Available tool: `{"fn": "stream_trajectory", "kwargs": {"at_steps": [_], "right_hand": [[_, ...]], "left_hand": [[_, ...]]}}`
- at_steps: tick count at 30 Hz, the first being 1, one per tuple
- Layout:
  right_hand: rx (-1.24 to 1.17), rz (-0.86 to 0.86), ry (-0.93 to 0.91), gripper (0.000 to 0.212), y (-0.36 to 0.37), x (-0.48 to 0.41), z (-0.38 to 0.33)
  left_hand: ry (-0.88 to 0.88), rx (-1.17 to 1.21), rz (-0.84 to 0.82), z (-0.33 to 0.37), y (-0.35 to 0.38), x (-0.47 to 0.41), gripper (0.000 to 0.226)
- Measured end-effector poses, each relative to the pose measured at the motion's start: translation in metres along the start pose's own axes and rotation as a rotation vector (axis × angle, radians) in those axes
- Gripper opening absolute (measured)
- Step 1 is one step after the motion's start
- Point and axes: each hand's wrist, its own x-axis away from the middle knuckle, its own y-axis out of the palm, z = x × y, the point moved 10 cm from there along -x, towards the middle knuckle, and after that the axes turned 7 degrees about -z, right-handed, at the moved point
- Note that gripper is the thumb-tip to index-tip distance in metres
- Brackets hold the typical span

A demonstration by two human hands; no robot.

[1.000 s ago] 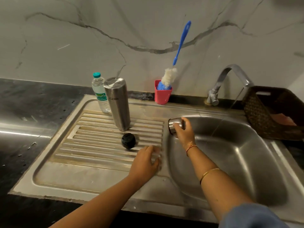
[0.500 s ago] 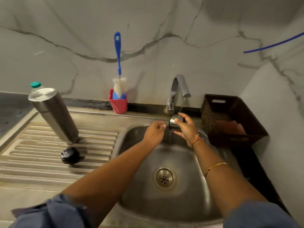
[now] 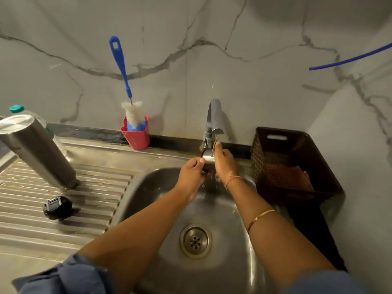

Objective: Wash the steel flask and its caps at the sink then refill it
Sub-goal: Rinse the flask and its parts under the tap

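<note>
Both my hands hold the steel cup cap [image 3: 207, 156] under the running tap [image 3: 214, 119], above the sink basin [image 3: 222, 247]. My right hand [image 3: 225, 164] grips the cap from the right, fingers curled round it. My left hand [image 3: 192, 174] pinches its left rim with thumb and fingers. Water runs down between my hands. The steel flask [image 3: 36, 151] stands upside down on the ribbed drainboard [image 3: 63, 221] at the left. The black inner cap [image 3: 57, 207] lies on the drainboard in front of the flask.
A blue-handled bottle brush [image 3: 124, 81] stands in a red holder [image 3: 135, 136] against the marble wall. A plastic water bottle [image 3: 18, 109] is behind the flask. A dark basket [image 3: 297, 162] holding a reddish cloth sits right of the sink. The drain [image 3: 195, 240] is open.
My right hand carried the steel cap from the sink's left edge to under the tap. My left hand left the drainboard and took hold of the cap. My view swung right.
</note>
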Motion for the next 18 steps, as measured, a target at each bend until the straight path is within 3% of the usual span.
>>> {"fn": "stream_trajectory", "kwargs": {"at_steps": [2, 5, 8, 10, 15, 18], "right_hand": [[0.153, -0.002, 0.005, 0.051, 0.002, 0.002, -0.005], [0.624, 0.109, -0.396, 0.049, 0.006, 0.019, -0.043], [0.968, -0.044, -0.668, 0.044, 0.035, 0.023, -0.051], [0.92, -0.157, -0.654, 0.044, 0.042, 0.015, -0.043], [0.101, -0.233, -0.224, 0.055, 0.033, -0.004, -0.016], [0.349, -0.138, -0.321, 0.055, 0.036, 0.006, -0.027]], "left_hand": [[-0.068, 0.147, 0.038, -0.009, -0.002, -0.001, 0.024], [-0.185, 0.425, 0.077, -0.021, -0.001, -0.002, 0.03], [-0.231, 0.437, 0.093, -0.022, -0.002, -0.002, 0.027], [-0.228, 0.43, 0.1, -0.022, -0.003, -0.002, 0.027], [-0.186, 0.495, 0.19, -0.023, -0.013, -0.007, 0.024], [-0.201, 0.485, 0.195, -0.024, -0.012, -0.007, 0.024]]}}
